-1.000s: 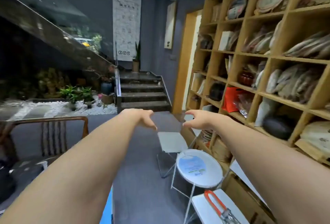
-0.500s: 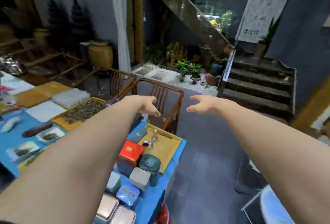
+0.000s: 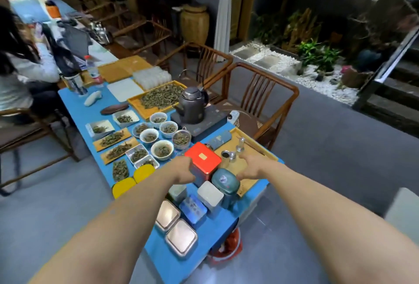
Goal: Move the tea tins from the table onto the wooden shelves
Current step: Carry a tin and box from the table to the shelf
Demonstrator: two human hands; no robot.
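Observation:
Several tea tins stand at the near end of the blue table [image 3: 163, 258]. Among them are a red square tin [image 3: 203, 159], a dark green rounded tin [image 3: 225, 181], a white square tin [image 3: 210, 194], a blue patterned tin [image 3: 193, 207] and two silver tins [image 3: 167, 214] [image 3: 181, 237]. My left hand [image 3: 181, 168] rests against the red tin's left side, fingers curled but not closed around it. My right hand [image 3: 249, 167] hovers open over the wooden tray [image 3: 269, 155], just right of the green tin. The wooden shelves are out of view.
Two yellow round tins [image 3: 144, 171] sit at the table's left edge. Bowls of tea leaves [image 3: 162, 149], a black kettle [image 3: 192, 104] on a stove and a leaf tray [image 3: 161, 96] lie beyond. A wooden chair [image 3: 260, 93] stands on the right, a seated person [image 3: 22, 68] on the left.
My view has swung left from the shelves and stairs to the table. Both hands have dropped from mid-air to the red tin and the green tin.

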